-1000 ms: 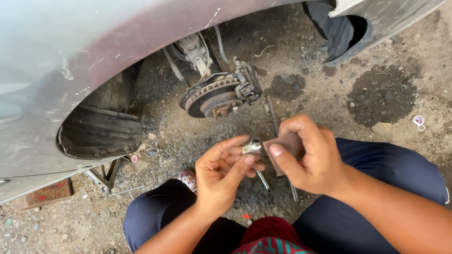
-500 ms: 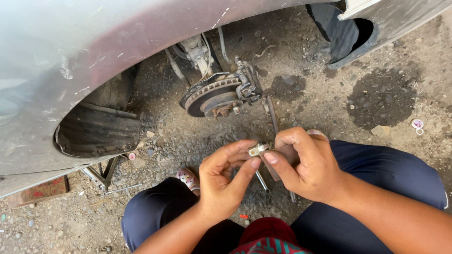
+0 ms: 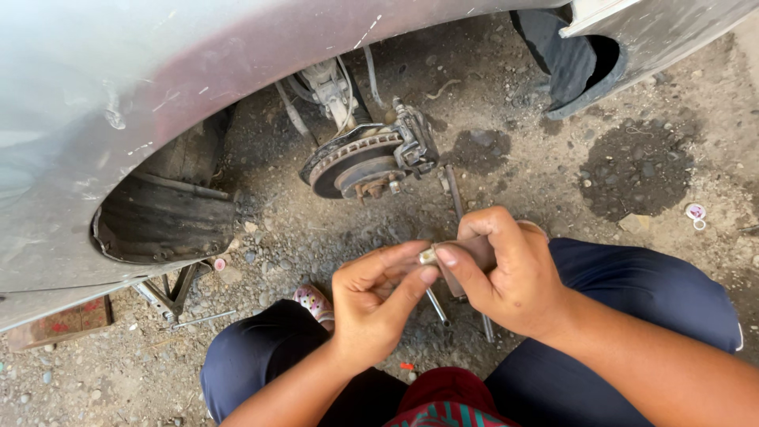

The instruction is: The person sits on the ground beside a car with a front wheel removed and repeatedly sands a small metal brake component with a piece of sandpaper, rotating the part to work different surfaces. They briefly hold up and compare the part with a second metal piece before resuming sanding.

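Crouched by a bare brake disc (image 3: pixel 353 164): small metal clip (image 3: pixel 428 255) pinched between left hand (image 3: pixel 371 304) fingertips and right hand (image 3: pixel 506 273) thumb, right fingers also clasping a flat pad (image 3: pixel 473 255); clip lying crosswise between the hands, both touching

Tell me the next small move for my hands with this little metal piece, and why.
Probably keep both hands close and settle the grip first. The small silvery metal piece is only pinched between fingertips of the left hand and right hand, above loose gravel ground where it could vanish.
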